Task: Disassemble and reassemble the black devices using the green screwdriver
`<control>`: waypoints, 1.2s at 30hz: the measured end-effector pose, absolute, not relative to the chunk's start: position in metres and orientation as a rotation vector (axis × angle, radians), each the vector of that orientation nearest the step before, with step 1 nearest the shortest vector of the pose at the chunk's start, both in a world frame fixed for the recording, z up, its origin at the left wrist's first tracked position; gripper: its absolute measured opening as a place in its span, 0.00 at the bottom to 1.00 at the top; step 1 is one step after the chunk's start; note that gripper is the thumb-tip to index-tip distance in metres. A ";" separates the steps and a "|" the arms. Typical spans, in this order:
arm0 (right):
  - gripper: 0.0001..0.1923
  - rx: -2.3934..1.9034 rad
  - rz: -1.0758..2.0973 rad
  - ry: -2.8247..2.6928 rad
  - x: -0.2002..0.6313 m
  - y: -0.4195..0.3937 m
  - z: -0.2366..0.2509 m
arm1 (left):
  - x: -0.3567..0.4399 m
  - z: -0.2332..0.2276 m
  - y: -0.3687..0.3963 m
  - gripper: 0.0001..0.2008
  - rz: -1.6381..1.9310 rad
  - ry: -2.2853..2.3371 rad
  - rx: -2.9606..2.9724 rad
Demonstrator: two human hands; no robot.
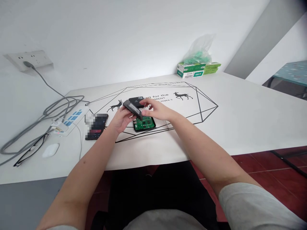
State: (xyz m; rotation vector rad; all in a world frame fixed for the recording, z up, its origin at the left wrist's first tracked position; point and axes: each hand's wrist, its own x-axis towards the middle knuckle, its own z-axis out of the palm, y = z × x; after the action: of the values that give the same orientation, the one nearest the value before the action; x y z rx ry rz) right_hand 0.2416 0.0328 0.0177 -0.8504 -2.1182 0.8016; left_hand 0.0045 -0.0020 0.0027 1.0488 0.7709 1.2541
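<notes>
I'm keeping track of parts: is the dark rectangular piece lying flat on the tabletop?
No, the left hand holds the dark rectangular piece tilted, with the right hand at one end.

A tilted dark slab (132,109) overhangs a green circuit board (146,122) in a black casing (144,130).

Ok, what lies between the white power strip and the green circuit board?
In the head view, going from power strip to circuit board: a thin white cable, the dark phone, then the left hand holding a dark slab.
</notes>
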 end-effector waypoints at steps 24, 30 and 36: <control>0.50 -0.932 0.785 -2.643 0.248 0.035 0.009 | -0.018 0.015 -0.014 0.63 0.423 1.360 2.124; 0.47 -0.963 0.825 -2.647 0.247 0.034 0.007 | -0.012 0.013 -0.015 0.57 0.359 1.386 2.174; 0.46 -0.959 0.866 -2.622 0.248 0.039 0.003 | -0.011 0.013 -0.016 0.55 0.386 1.373 2.189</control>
State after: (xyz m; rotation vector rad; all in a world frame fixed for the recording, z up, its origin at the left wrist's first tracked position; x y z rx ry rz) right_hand 0.2484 0.0388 0.0034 -0.9594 -2.6220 0.8664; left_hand -0.0114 -0.0156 0.0128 2.1889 1.3726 0.3861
